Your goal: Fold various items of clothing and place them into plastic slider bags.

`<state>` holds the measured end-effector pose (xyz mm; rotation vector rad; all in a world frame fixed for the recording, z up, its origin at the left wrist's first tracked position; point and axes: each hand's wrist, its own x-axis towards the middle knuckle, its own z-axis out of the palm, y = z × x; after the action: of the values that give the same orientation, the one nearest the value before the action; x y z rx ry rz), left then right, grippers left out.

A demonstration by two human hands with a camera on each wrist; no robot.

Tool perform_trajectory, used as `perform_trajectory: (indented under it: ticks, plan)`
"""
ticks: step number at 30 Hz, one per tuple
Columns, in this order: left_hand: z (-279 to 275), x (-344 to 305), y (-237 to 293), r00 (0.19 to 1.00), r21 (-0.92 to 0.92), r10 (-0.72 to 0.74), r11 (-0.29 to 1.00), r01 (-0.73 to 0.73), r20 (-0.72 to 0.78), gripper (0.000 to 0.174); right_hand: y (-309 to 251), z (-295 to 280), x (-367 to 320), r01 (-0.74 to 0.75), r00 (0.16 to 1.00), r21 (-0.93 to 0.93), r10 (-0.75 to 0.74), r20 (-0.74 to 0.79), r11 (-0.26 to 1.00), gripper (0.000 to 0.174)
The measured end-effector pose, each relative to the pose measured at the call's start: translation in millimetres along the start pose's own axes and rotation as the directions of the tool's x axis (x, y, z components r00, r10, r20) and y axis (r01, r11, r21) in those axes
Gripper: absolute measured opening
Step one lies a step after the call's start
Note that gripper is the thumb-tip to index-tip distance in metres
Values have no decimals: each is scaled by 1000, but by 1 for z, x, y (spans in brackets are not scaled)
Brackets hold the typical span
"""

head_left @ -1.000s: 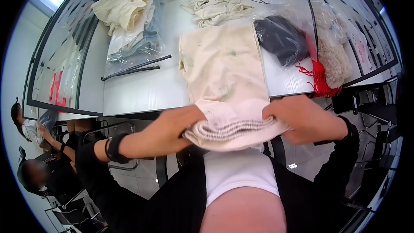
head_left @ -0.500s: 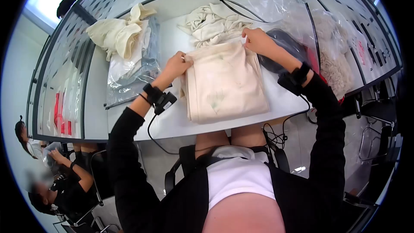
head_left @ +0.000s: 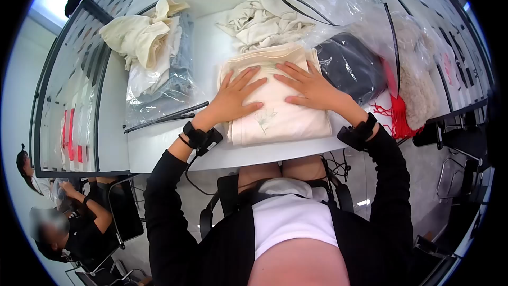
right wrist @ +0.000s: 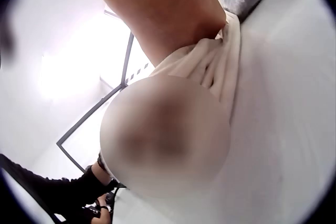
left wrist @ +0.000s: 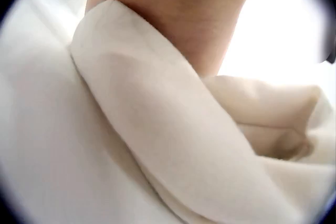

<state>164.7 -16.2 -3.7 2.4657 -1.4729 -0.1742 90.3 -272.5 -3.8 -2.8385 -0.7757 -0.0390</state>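
A cream garment [head_left: 278,130] with faint green plant prints lies folded into a squarish bundle near the front of the table. My left hand [head_left: 236,97] rests flat on its left half, fingers spread. The right hand [head_left: 313,88] lies likewise on the right half, its fingertips toward the far edge. Thick rounded folds of the garment [left wrist: 152,113] fill much of the left wrist view, below the hand. In the right wrist view, creased layers of the garment [right wrist: 202,64] bunch under the hand, and a blurred disc covers the middle.
Behind the bundle lies a crumpled cream cloth [head_left: 264,24]. Bagged clothes [head_left: 159,82] sit at the left, with black strips [head_left: 166,117] before them. A dark bagged item [head_left: 352,66] and a fluffy beige item with red tassels [head_left: 394,114] stand right. Partitions [head_left: 111,95] flank the table [head_left: 180,151].
The garment, held stretched over the table's front edge, was folded back onto itself. My hands pinched its far corners half a second ago; now they have come down and inward, flat on top.
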Motion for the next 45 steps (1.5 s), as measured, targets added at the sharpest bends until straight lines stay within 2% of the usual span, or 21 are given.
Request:
perform_trajectory:
  ticks: [11, 21, 36, 39, 42, 45]
  plan:
    - [0, 0, -6, 1000, -102, -10, 995, 11, 1, 63, 12, 1, -2, 18, 999, 181, -25, 38, 983, 61]
    - [1, 0, -7, 1000, -126, -6, 992, 3, -19, 61, 11, 2, -3, 20, 1000, 168, -20, -4, 986, 60]
    - [3, 1, -6, 998, -162, -23, 987, 13, -58, 59, 10, -1, -5, 21, 1000, 243, -18, -14, 970, 57]
    - [3, 1, -6, 998, -164, -18, 986, 7, -66, 58, 11, -1, -5, 40, 999, 229, -31, -44, 973, 57]
    - [3, 1, -7, 997, -200, -32, 980, 18, -68, 56, 14, 2, -3, 19, 996, 300, 8, -89, 954, 54]
    - [3, 1, -10, 994, -261, -38, 965, 10, -103, 54, 10, -7, 6, 47, 951, 483, 109, -290, 874, 52]
